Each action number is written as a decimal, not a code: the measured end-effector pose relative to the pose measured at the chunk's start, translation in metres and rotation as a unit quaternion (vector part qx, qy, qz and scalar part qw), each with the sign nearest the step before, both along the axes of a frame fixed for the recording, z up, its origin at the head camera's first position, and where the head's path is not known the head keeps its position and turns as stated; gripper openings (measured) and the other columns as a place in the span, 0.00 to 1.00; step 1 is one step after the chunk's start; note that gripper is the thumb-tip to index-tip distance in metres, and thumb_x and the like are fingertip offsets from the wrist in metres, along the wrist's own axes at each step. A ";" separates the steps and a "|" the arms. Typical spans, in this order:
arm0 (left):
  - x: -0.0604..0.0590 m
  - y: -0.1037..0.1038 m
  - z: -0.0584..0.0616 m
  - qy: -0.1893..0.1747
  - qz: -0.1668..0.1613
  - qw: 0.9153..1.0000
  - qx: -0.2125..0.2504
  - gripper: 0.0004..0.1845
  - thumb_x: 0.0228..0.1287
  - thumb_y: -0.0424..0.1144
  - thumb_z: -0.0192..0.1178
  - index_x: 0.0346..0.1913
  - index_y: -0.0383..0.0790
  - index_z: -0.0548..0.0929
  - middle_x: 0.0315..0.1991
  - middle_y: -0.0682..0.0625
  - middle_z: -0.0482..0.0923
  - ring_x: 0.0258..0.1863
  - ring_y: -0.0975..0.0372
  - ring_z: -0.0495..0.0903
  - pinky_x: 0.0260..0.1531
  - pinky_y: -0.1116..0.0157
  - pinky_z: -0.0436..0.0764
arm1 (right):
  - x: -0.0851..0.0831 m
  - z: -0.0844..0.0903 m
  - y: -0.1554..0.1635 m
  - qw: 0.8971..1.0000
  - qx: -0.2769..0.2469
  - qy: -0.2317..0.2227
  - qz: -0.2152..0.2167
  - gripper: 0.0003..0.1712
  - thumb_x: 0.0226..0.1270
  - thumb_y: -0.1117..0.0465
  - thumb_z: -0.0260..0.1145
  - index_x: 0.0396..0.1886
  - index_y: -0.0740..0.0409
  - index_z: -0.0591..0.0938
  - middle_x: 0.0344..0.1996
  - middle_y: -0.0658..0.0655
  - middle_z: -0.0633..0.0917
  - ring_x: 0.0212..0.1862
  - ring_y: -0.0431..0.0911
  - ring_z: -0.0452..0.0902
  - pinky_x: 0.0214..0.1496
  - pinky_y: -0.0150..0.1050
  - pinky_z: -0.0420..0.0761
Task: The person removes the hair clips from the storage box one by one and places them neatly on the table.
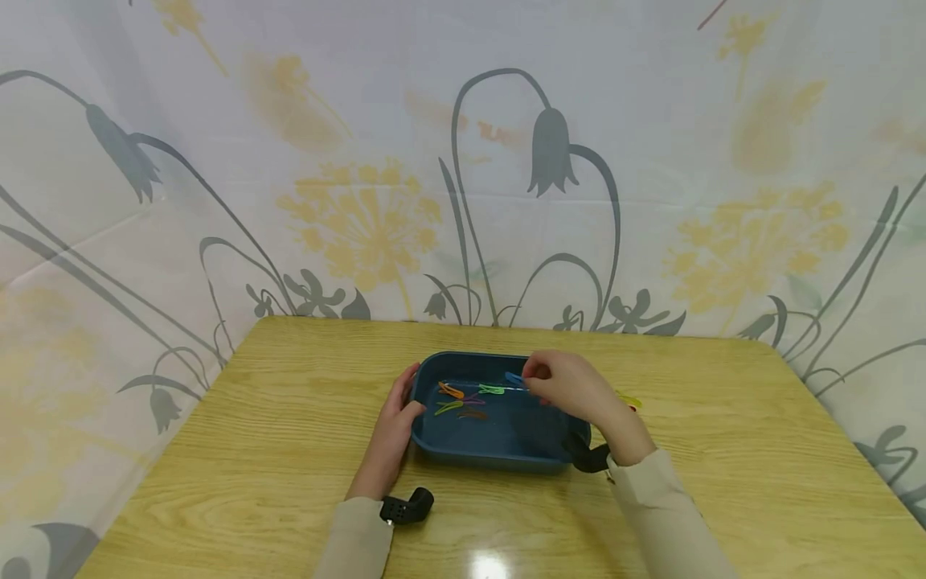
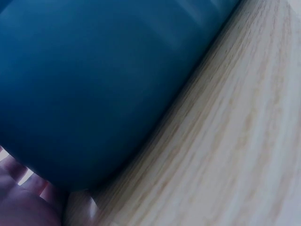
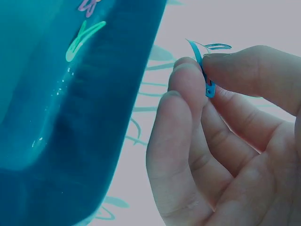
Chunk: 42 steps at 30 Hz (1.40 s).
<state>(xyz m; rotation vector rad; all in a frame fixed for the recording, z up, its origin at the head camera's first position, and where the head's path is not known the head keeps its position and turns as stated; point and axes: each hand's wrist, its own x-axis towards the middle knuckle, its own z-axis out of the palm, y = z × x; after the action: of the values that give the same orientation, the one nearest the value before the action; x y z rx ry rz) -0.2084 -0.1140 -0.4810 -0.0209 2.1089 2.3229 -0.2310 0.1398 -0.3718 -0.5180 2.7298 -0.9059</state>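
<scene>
A dark blue tray (image 1: 521, 438) stands on the table. My left hand (image 1: 394, 422) holds its left side, thumb at the rim and fingers along the outer wall. In the left wrist view, the tray's wall (image 2: 94, 84) fills much of the picture. My right hand (image 1: 575, 390) is above the tray's right back part. Its thumb and fingertips pinch a blue snap hair clip (image 3: 210, 89), its two parts spread apart. Inside the tray lie several more clips, among them an orange clip (image 1: 451, 391), a light green clip (image 1: 492, 389) and a brown clip (image 1: 473, 414).
A yellow piece (image 1: 629, 400), perhaps a clip, lies on the wooden table (image 1: 304, 402) right of the tray, partly hidden by my right wrist. Behind the table hangs a flower-patterned cloth (image 1: 405, 121). Black wrist mounts (image 1: 408, 507) sit on both wrists.
</scene>
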 end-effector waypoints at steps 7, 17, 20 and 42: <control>-0.001 0.000 -0.002 0.000 0.003 1.000 -0.008 0.33 0.61 0.28 0.45 0.69 0.51 0.58 0.69 0.52 0.55 0.69 0.59 0.53 0.61 0.56 0.58 | 0.007 -0.001 0.008 0.999 -0.038 0.009 -0.016 0.09 0.66 0.59 0.57 0.42 0.57 0.79 0.32 0.51 0.81 0.27 0.46 0.76 0.32 0.37 0.76; 0.000 0.000 -0.001 -0.004 0.007 1.000 -0.016 0.31 0.63 0.30 0.46 0.69 0.52 0.58 0.69 0.53 0.56 0.69 0.59 0.53 0.63 0.54 0.58 | 0.015 -0.011 0.018 0.995 -0.093 0.020 -0.040 0.10 0.65 0.57 0.59 0.40 0.59 0.79 0.28 0.53 0.78 0.27 0.47 0.76 0.33 0.42 0.78; 0.000 0.000 0.000 -0.006 0.011 1.000 -0.018 0.31 0.63 0.31 0.46 0.69 0.53 0.59 0.68 0.53 0.57 0.69 0.59 0.54 0.63 0.54 0.58 | 0.015 -0.012 0.023 0.993 -0.107 0.020 -0.049 0.11 0.66 0.56 0.58 0.41 0.58 0.79 0.29 0.54 0.79 0.28 0.48 0.76 0.33 0.44 0.78; 0.001 0.000 0.002 -0.013 0.016 1.000 -0.007 0.24 0.71 0.45 0.46 0.68 0.53 0.61 0.69 0.51 0.55 0.70 0.58 0.50 0.67 0.52 0.51 | 0.008 -0.018 0.063 0.990 -0.092 0.072 -0.085 0.11 0.67 0.55 0.57 0.41 0.57 0.78 0.30 0.57 0.80 0.27 0.46 0.74 0.30 0.39 0.76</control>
<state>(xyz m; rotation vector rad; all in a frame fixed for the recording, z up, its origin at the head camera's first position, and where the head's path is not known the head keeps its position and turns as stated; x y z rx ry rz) -0.2071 -0.1139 -0.4786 -0.0855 2.1276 2.3122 -0.2229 0.2024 -0.3899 -0.4014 2.8716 -1.2156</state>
